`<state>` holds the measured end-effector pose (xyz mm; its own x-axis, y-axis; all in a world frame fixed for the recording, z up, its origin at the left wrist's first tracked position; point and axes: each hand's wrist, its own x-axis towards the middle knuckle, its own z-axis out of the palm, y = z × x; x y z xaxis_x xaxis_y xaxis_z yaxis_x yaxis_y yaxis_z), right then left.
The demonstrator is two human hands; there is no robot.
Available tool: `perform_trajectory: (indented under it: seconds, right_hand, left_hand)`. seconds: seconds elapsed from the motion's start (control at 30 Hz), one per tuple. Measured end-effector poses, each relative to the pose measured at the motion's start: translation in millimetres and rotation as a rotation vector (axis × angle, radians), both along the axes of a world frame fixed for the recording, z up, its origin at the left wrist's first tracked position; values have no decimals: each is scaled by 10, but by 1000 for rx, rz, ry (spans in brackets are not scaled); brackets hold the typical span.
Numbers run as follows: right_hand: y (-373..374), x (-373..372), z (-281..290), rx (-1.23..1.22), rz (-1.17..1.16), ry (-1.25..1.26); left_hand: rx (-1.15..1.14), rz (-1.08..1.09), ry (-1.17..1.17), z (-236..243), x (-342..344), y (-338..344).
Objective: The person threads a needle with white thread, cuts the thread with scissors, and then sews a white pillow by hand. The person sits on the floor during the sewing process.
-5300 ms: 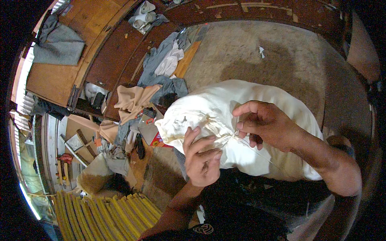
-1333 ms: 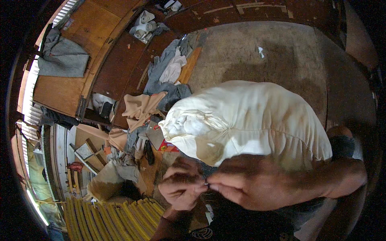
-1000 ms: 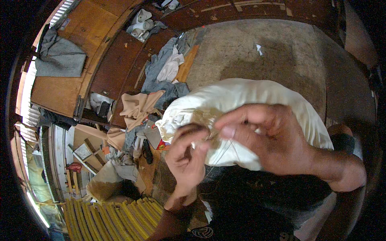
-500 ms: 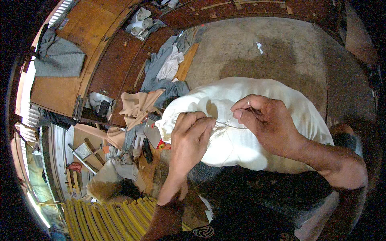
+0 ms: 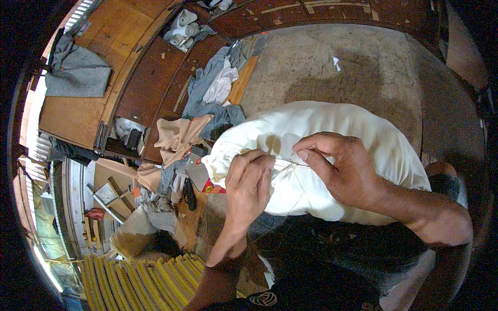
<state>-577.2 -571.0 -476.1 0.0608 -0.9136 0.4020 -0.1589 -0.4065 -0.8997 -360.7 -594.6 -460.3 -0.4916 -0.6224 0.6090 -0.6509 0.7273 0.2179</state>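
Note:
A large stuffed, cream-white cloth cushion [image 5: 363, 124] lies across my lap, its left end gathered in folds. Just above its middle both hands are close together. The fingertips of my left hand [image 5: 248, 181] are pinched on a thin thread [image 5: 288, 160] that spans the small gap to the right. My right hand [image 5: 340, 163] pinches the thread between thumb and forefinger, its other fingers curled. A thin shiny piece, perhaps a needle, shows in that hand, but the fingers hide most of it. Loose thread trails down over the cloth.
Beyond the cushion is a worn floor [image 5: 306, 57] with a white scrap. To the left lie grey and white cloths [image 5: 220, 85], beige cloth [image 5: 179, 137] and a dark-handled tool [image 5: 190, 194] before wooden cabinets [image 5: 150, 78]. A yellow slatted piece [image 5: 140, 282] is at lower left.
My right hand has moved slightly left, toward the left hand. The thin piece that stuck up above its forefinger no longer shows there. My left hand has shifted little.

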Motion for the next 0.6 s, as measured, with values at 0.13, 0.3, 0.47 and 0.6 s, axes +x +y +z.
perform_trajectory:
  seconds: [0.13, 0.3, 0.47, 0.6]
  right_hand:
    - [-5, 12, 9, -30, -24, 26]
    - [-2, 34, 16, -33, -23, 21]
    - [-8, 15, 28, -11, -4, 59]
    - [-42, 44, 4, 70, 64, -25]
  left_hand:
    - [-3, -17, 24, 4, -9, -1]
    - [-15, -10, 16, 30, 0, 18]
    - [-13, -17, 26, 9, -18, -1]
    - [-15, -10, 24, 52, -10, 22]
